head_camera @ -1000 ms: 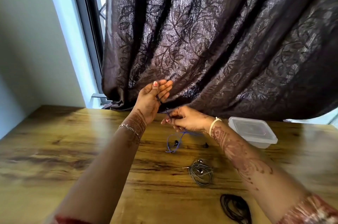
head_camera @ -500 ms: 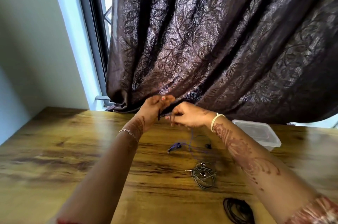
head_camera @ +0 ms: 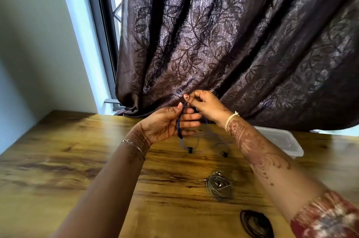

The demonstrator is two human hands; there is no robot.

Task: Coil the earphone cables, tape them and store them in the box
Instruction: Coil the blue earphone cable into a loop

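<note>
A blue earphone cable (head_camera: 179, 121) runs over the fingers of my left hand (head_camera: 167, 123), which holds it palm-up above the wooden table (head_camera: 58, 169). My right hand (head_camera: 206, 104) pinches the same cable just above the left fingers. The cable's loose end hangs down to the table, with its earbuds (head_camera: 190, 150) lying there. A grey coiled earphone (head_camera: 219, 186) lies nearer me, and a black coil (head_camera: 256, 223) sits at the bottom edge. A clear plastic box (head_camera: 287, 140) with its lid on stands at the right, partly behind my right forearm.
A dark leaf-patterned curtain (head_camera: 233, 43) hangs right behind my hands and rests on the table's back edge. A window frame (head_camera: 101, 33) and a pale wall are at the left. No tape shows in view.
Both hands rose a little. My left hand turned from curled to palm-up with fingers extended, the cable now lying over them; more loose cable has been lifted off the table.
</note>
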